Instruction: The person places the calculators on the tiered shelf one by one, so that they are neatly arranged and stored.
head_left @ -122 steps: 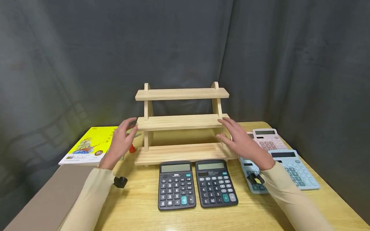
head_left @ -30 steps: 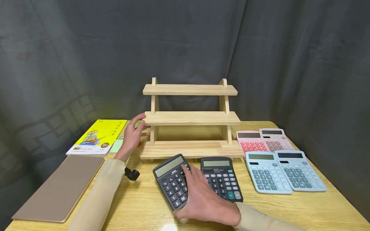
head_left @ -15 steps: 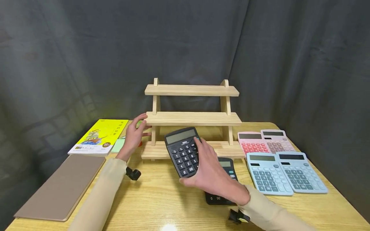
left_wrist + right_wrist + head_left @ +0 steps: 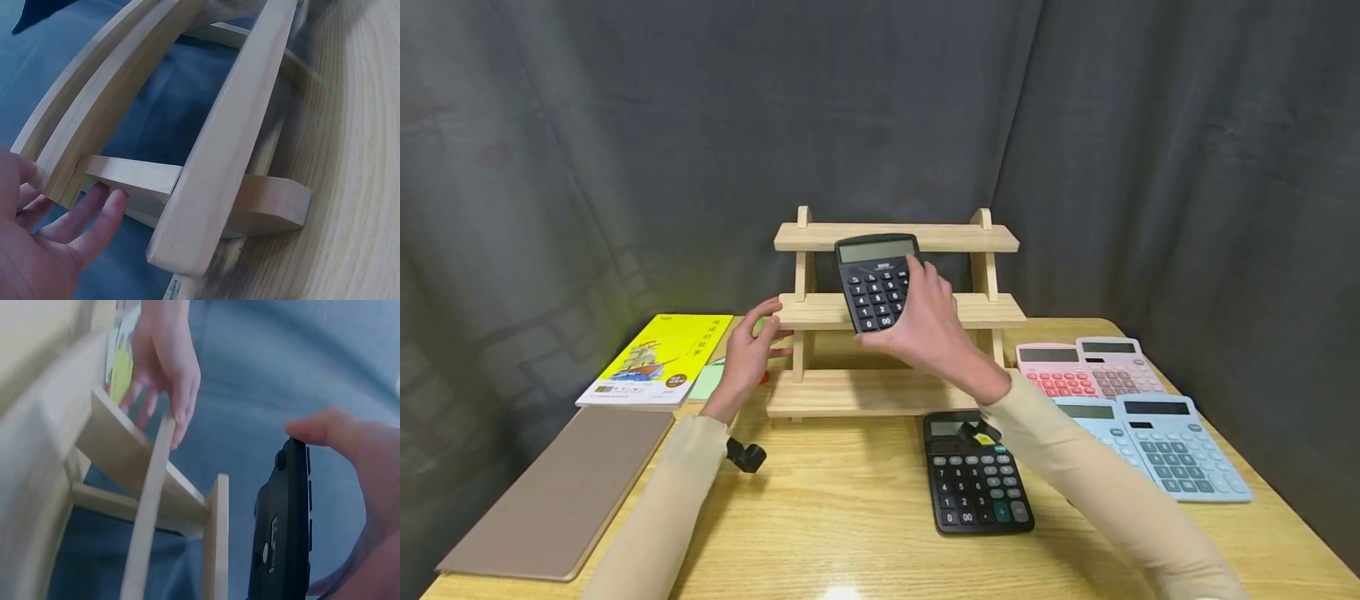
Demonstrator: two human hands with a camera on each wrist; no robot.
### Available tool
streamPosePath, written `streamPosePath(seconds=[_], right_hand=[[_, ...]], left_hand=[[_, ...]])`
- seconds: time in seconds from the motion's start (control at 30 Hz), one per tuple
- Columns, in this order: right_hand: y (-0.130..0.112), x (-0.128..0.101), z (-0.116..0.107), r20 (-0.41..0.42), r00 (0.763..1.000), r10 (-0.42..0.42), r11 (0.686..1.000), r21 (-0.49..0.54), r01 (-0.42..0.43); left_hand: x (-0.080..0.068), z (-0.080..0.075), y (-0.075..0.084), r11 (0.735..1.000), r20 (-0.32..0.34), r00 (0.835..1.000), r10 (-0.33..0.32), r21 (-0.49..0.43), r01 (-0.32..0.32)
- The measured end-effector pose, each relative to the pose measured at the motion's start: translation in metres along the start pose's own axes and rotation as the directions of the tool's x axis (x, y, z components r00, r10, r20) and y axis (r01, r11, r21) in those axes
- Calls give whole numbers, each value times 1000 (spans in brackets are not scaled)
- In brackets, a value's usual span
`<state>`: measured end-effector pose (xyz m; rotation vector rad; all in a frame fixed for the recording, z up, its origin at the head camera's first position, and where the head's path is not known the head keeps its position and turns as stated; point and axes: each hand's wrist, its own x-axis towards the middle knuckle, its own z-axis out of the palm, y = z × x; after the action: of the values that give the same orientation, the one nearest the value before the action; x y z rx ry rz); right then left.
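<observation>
A black desk calculator [image 4: 876, 287] is held up in front of the middle and top boards of a three-tier wooden shelf rack [image 4: 850, 396]. My right hand [image 4: 928, 321] grips it by its lower left and right edges, display end up. In the right wrist view the calculator [image 4: 281, 519] appears edge-on, apart from the boards. My left hand [image 4: 745, 358] holds the left end of the middle board, as the left wrist view also shows, with its fingers [image 4: 94, 231] beneath the board. A second black calculator [image 4: 977, 483] lies flat before the rack, partly covered by the right wrist's camera.
Pink calculators [image 4: 1056, 371] and light blue calculators [image 4: 1187, 446] lie at the right. On the left are a yellow-covered book [image 4: 651, 354], a brown notebook [image 4: 561, 492] and green paper [image 4: 706, 382]. A dark curtain [image 4: 880, 108] hangs behind the table.
My right hand has taken hold of the left black calculator, lifted it off the table and raised it toward the upper boards. The left hand has stayed at the middle board's end this past second.
</observation>
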<state>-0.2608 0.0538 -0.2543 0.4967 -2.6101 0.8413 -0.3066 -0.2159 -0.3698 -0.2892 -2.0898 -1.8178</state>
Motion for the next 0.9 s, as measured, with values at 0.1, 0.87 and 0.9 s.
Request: streamPosePath(seconds=[0.1, 0.87, 0.9], right_hand=[[-4, 20, 1, -16, 1000, 20, 1000, -15, -20], [-26, 129, 35, 79, 976, 205, 971, -145, -192], [-26, 131, 36, 74, 976, 204, 971, -142, -192]], left_hand=[[0, -1, 0, 1000, -2, 1000, 4, 0, -4], [1, -1, 0, 999, 0, 1000, -11, -30, 11], [1, -1, 0, 1000, 0, 1000, -13, -29, 13]])
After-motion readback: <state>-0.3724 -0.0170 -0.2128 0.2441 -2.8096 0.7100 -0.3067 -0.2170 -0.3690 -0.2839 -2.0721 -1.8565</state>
